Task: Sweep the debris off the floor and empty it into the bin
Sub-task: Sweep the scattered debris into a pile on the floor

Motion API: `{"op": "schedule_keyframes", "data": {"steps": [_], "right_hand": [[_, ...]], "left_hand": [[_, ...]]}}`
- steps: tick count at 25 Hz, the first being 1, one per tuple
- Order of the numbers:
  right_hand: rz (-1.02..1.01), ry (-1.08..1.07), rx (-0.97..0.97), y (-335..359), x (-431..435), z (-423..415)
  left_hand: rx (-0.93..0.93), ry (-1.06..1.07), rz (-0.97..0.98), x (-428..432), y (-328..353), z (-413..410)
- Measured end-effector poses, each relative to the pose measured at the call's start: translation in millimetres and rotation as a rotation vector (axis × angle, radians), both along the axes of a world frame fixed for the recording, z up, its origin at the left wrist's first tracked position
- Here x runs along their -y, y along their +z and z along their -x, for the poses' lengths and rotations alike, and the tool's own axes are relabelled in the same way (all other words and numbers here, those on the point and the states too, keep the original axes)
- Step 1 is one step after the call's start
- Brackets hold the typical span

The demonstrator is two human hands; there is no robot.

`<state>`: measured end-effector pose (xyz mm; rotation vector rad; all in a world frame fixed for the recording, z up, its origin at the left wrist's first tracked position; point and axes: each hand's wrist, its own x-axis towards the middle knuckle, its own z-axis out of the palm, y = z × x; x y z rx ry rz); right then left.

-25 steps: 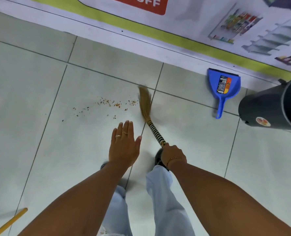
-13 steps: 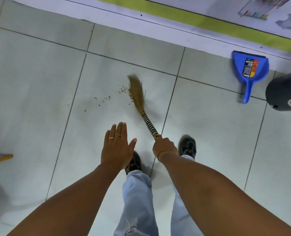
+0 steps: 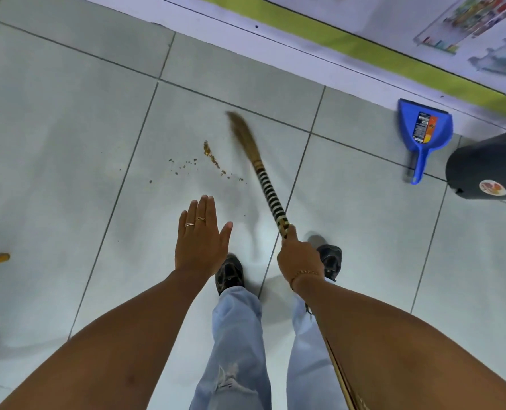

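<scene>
Most of the task is remaining, as I am judging it: the debris (image 3: 207,156) is lying on the floor tile (image 3: 68,119) as a short dense line with loose crumbs scattered to its left and lower right, not yet gathered into one pile. I am seeing the blue dustpan (image 3: 423,128) sitting untouched near the wall, mouth toward the wall and handle toward me, just beside the dark bin (image 3: 488,170); nothing is showing as emptied.

I am holding the broom (image 3: 263,176) in my right hand (image 3: 300,258), fingers wrapped fully around its handle. Its long axis is running from that hand up and slightly leftward, with the bristle head, blurred, pointing away from me, just right of the debris. My left hand (image 3: 200,241) is hovering flat, fingers extended and together, gripping nothing.
</scene>
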<state>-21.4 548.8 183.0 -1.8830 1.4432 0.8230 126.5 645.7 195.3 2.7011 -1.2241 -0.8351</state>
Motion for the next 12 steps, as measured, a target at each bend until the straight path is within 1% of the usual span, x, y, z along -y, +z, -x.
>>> {"op": "schedule_keyframes", "data": {"steps": [2,5,8,12], "right_hand": [[-0.028,-0.045,-0.101,4,3,3],[-0.183,-0.068,-0.215,-1,-15,-3],[-0.314,-0.076,-0.217,-6,-66,-14],[-0.337,-0.137,-0.192,-20,-117,-36]], "left_hand": [[-0.005,0.006,-0.001,-9,3,-1],[-0.012,0.022,-0.022,-34,0,-9],[0.004,0.021,-0.040,-60,-4,-16],[-0.020,0.013,-0.040,-82,-2,-16]]}}
